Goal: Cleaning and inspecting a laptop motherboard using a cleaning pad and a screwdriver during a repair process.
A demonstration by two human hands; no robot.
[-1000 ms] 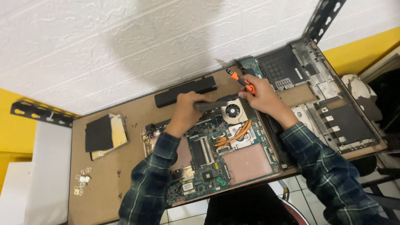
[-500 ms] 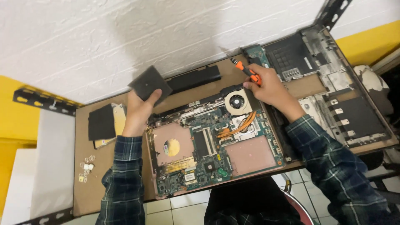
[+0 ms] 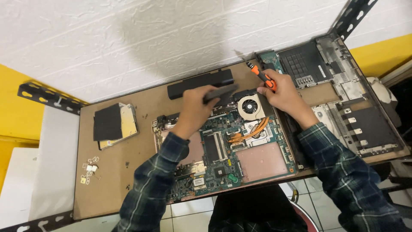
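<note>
Only a few small stickers show here, with no package, sign or screen in view. All of them lie on the green circuit board (image 3: pixel 223 150), well below and to the left of its round cooling fan (image 3: pixel 251 107). A small white rectangular label (image 3: pixel 198 181) sits near the board's lower left corner. Just above it, and a little nearer the fan, is a paler, wider rectangular sticker (image 3: pixel 195 168). Their print is too small to make out. A small round green dot (image 3: pixel 232 177) lies straight down from the fan near the board's front edge, and whether it is a sticker cannot be told.
</note>
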